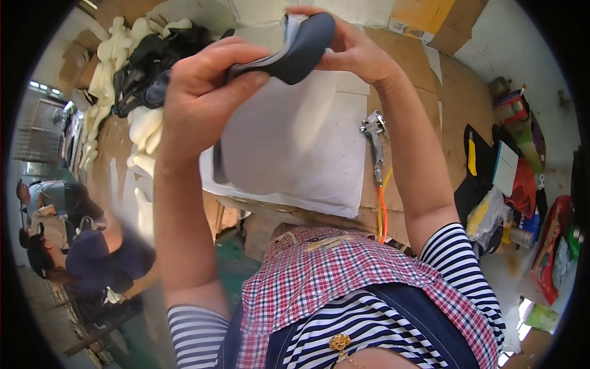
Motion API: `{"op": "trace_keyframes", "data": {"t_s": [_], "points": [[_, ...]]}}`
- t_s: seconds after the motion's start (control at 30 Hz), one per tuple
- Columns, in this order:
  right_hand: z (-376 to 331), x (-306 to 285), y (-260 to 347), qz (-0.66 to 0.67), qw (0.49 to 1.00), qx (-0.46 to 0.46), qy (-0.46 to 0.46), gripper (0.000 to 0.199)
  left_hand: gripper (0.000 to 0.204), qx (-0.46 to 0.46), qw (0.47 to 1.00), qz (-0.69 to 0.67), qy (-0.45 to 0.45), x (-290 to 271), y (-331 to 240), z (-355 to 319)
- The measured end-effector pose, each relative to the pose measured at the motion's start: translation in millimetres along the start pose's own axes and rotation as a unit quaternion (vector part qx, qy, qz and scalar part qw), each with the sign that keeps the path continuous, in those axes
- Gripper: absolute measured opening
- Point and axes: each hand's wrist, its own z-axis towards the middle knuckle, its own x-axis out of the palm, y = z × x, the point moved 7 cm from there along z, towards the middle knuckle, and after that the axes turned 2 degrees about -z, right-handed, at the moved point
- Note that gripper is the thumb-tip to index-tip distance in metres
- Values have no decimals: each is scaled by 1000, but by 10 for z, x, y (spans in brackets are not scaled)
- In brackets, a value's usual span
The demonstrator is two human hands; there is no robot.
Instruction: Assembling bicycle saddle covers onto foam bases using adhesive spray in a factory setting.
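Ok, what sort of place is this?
Probably a small workshop: a spray gun lies on the cardboard-covered bench, with pale moulded forms and dark pieces heaped toward the left.

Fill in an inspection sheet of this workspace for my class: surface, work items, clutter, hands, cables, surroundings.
Surface: brown cardboard with a white sheet on it.
Work items: dark, pale-backed flexible piece, held bent above the sheet; spray gun lying beside the sheet.
Clutter: pale moulded forms and black pile at left; clear plastic bag at right.
Hands: left hand and right hand, fingers of both closed on the piece.
Cables: orange hose at the spray gun; electric cables, nothing seen.
Surroundings: person in dark blue at left, others beyond.
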Motion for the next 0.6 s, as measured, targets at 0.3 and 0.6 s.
{"op": "trace_keyframes", "data": {"t_s": [0.3,0.6], "points": [[-532,330,281,-78,994,56,51,39,33,7,990,-25,-141,-540,-893,-487],[-618,27,-65,48,990,101,-90,36,39,-187,970,-151,-38,-602,547,186]]}}
